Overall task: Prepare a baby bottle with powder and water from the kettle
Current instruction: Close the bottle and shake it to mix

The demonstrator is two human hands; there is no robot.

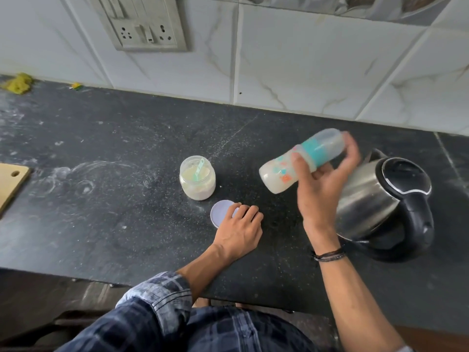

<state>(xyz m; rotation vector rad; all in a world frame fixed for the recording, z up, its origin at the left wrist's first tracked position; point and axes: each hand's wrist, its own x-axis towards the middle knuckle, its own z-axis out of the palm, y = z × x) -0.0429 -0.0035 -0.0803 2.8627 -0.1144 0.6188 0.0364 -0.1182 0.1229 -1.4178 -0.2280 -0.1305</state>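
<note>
Speckled black surface [101, 212], steel black-lidded kettle [368, 196] at 3 o'clock: the right grip [322, 184] curls round the capped, milky baby bottle [281, 174], aloft, axis 8-to-2 o'clock. The open clear powder jar [198, 181] stands at 11 o'clock of the nearer left grip [239, 227], which rests relaxed on its round lilac lid [219, 212].

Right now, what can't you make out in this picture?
All in the head view:
1. Markings on the baby bottle: motion blur, and the right hand wraps it.
2. Part of the lid: under the left hand.
3. Water level in the kettle: steel wall, closed top.
4. The wooden board: cut by the left edge.
</note>
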